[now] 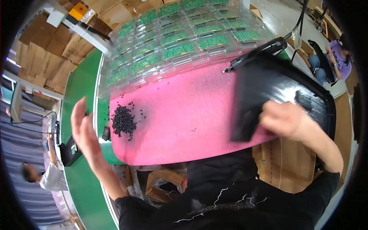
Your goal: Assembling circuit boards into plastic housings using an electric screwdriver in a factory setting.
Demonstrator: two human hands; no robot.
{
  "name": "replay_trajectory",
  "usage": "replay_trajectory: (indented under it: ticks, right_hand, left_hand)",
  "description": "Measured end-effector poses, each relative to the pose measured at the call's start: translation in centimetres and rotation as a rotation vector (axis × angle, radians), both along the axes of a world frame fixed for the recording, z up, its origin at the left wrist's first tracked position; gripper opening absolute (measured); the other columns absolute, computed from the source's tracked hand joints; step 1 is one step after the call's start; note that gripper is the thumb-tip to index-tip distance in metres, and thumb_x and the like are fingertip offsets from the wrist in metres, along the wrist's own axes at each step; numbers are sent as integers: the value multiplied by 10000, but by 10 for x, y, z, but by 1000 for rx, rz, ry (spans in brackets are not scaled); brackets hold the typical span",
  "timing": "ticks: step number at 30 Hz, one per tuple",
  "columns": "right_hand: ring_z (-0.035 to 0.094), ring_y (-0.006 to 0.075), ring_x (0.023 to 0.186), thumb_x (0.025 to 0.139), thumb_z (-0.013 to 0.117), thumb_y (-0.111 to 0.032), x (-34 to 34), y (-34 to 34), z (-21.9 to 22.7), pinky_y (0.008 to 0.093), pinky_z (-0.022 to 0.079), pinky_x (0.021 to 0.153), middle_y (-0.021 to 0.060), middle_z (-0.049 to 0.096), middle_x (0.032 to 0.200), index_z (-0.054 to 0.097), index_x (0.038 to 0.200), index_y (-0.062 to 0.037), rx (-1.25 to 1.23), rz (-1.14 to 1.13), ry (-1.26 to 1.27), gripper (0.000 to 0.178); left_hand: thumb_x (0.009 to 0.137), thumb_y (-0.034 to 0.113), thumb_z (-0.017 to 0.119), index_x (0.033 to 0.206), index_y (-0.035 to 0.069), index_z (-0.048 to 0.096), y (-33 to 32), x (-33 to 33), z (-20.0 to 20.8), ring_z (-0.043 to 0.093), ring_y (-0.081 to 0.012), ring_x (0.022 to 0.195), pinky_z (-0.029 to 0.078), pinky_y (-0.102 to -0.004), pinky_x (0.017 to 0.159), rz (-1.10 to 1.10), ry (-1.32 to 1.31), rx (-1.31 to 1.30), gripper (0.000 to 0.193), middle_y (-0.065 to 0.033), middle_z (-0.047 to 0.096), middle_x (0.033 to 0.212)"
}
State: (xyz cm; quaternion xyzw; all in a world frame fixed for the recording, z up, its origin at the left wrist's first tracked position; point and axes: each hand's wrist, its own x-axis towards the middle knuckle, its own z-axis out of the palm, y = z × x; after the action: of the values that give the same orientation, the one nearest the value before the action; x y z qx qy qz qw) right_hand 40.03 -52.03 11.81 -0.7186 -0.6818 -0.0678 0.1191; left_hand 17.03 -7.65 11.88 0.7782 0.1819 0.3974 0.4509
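My right hand (281, 119) is closed, fingers curled against a large glossy black plastic panel (268, 84). Its left part is smeared by motion and its lower left edge hangs over the pink mat (172, 115). Raised at the left, over the green conveyor belt, my left hand (85, 128) is empty with its fingers apart. Just right of it, a heap of small black screws (123, 120) lies on the mat, with a few strays around. Beyond the panel's upper left corner, a black electric screwdriver (260, 51) points its tip toward the mat.
Clear plastic trays (168, 63) of green circuit boards stand along the mat's far side. The green belt (82, 168) runs down the left, bearing another black housing (72, 151). A co-worker (46, 176) is at far left, another person (339, 59) at upper right. Cardboard boxes (42, 57) are stacked upper left.
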Motion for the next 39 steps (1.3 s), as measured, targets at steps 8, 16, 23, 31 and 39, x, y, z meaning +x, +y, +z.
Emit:
replay_trajectory:
  ticks: [8,16,23,31,39]
  right_hand:
    - [584,189,512,775,636,-252,-45,121,-31,330,463,395,35,528,646,515,718,-88,32,423,-33,212]
    - [670,392,788,846,557,-170,139,256,-15,514,537,687,164,663,801,550,953,-32,249,-411,-80,175]
    - [471,302,1249,854,572,-181,260,324,-67,488,412,1016,136,516,1269,572,1258,-124,-1,-633,-150,408]
    - [420,270,1343,854,589,-69,316,378,-86,469,364,1081,107,483,1406,393,1429,-150,-1,-658,-261,613]
    - [603,258,1119,812,652,-69,293,362,-78,413,428,995,102,669,1120,565,1291,-101,430,-414,-689,488]
  left_hand:
    - [800,217,754,1263,14,557,-112,132,-15,438,-353,1294,317,-457,1116,-615,406,784,543,-173,542,1304]
    - [829,156,708,963,-19,608,-89,139,-48,583,-376,911,495,-450,788,-759,480,690,242,-167,579,908]
    - [818,130,676,861,9,569,-89,133,-60,593,-310,868,514,-415,756,-693,357,771,167,-123,568,870]
    - [779,109,615,816,46,578,-82,136,-62,586,-234,842,484,-345,705,-668,298,801,82,-61,560,840]
    - [787,158,657,833,44,595,-73,142,-62,599,-251,889,506,-375,777,-716,307,785,137,-67,591,858]
